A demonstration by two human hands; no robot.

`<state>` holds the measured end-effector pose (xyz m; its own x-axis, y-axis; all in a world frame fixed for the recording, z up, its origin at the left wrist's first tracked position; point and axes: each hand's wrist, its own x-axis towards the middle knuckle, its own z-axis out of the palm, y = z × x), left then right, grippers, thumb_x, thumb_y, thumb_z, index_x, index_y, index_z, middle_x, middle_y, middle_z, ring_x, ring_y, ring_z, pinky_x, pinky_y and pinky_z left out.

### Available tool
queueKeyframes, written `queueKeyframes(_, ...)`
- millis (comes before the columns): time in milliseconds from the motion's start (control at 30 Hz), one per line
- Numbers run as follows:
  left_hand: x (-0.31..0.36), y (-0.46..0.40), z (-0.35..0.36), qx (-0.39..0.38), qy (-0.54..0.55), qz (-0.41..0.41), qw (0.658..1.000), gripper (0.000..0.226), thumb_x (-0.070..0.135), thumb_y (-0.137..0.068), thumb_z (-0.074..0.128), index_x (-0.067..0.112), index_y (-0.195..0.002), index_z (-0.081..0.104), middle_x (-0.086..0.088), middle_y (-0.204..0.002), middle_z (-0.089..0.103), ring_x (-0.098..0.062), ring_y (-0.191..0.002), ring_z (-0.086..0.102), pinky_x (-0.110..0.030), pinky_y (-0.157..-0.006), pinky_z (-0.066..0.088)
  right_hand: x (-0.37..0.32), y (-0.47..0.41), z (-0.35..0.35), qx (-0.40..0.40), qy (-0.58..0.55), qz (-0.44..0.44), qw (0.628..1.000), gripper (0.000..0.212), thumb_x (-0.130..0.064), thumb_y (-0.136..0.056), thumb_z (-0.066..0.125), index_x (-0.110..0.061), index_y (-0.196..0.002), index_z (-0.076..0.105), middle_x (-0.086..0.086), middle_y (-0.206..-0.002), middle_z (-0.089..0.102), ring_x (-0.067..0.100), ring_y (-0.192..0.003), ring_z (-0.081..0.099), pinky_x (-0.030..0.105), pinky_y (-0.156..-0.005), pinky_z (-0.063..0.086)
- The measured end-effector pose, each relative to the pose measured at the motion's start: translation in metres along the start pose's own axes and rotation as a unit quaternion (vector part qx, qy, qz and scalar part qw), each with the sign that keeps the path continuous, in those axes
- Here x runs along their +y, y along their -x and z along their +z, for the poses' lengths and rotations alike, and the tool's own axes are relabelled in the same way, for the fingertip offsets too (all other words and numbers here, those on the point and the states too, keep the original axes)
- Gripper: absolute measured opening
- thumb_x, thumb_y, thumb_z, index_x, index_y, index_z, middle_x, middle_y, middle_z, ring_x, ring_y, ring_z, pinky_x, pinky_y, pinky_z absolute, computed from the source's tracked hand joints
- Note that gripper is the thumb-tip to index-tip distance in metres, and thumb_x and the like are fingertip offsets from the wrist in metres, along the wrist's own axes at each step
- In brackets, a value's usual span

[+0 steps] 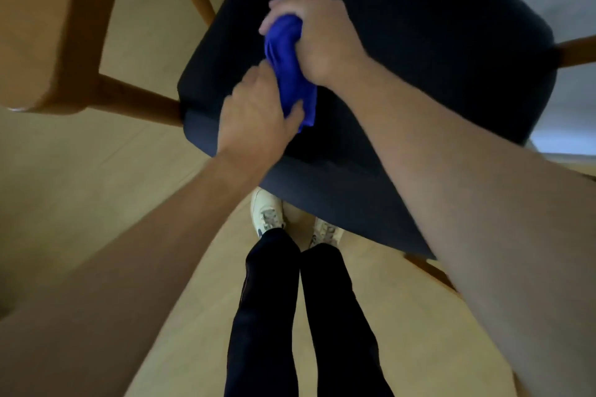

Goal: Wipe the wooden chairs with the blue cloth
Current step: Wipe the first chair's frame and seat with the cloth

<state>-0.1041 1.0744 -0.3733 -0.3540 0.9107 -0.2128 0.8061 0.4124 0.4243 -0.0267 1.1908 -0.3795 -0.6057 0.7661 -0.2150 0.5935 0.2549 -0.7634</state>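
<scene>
While we stand over the wooden chair (pixel 371 51), both our hands are curled round the blue cloth (pixel 288 64), which is bunched into a long twist above the chair's dark padded seat. Our right hand (pixel 319 32) has its grip clamped on the upper end of the cloth, fingers wrapped round it from above. Our left hand (pixel 254 116) pinches the lower end, thumb pressed against the fabric, so the cloth runs between the two hands. We cannot tell whether the cloth touches the seat or hangs just over it. Wooden parts of the frame show at the left of the seat. Below the seat's near edge we see our white shoes (pixel 266 214) and dark trousers on the pale wood floor (pixel 80 187).
</scene>
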Motion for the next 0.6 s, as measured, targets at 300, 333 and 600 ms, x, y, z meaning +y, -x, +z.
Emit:
queueKeyframes(300, 0.144, 0.090, 0.081, -0.087, -0.010, 0.069, 0.994, 0.049, 0.029, -0.059, 0.085, 0.014, -0.098, 0.059, -0.004, -0.082, 0.064, -0.021, -0.066, 0.061, -0.029, -0.055, 0.046, 0.107, 0.151, -0.121, -0.102, 0.101, 0.096, 0.985, 0.047, 0.017, -0.073, 0.059, -0.016, -0.100, 0.077, 0.001, -0.130, 0.064, 0.009, -0.125, 0.052, 0.013, -0.113, 0.025)
queueKeyframes(333, 0.162, 0.104, 0.090, -0.126, 0.010, 0.076, 0.989, 0.047, 0.030, -0.068, 0.081, 0.014, -0.106, 0.059, -0.004, -0.090, 0.066, -0.019, -0.072, 0.062, -0.030, -0.059, 0.049, 0.111, 0.164, -0.131, -0.119, 0.116, 0.129, 0.978, 0.047, 0.018, -0.074, 0.057, -0.017, -0.099, 0.077, 0.001, -0.131, 0.063, 0.009, -0.127, 0.050, 0.007, -0.110, 0.021)
queueKeyframes(600, 0.122, 0.084, 0.058, -0.093, 0.006, 0.059, 0.994, 0.049, 0.017, -0.073, 0.076, 0.014, -0.115, 0.052, -0.007, -0.099, 0.062, -0.028, -0.086, 0.063, -0.038, -0.072, 0.050, 0.090, 0.152, -0.109, -0.014, 0.051, 0.156, 0.986, 0.053, 0.016, -0.075, 0.055, -0.021, -0.106, 0.075, 0.001, -0.133, 0.061, 0.014, -0.124, 0.054, -0.005, -0.098, 0.021)
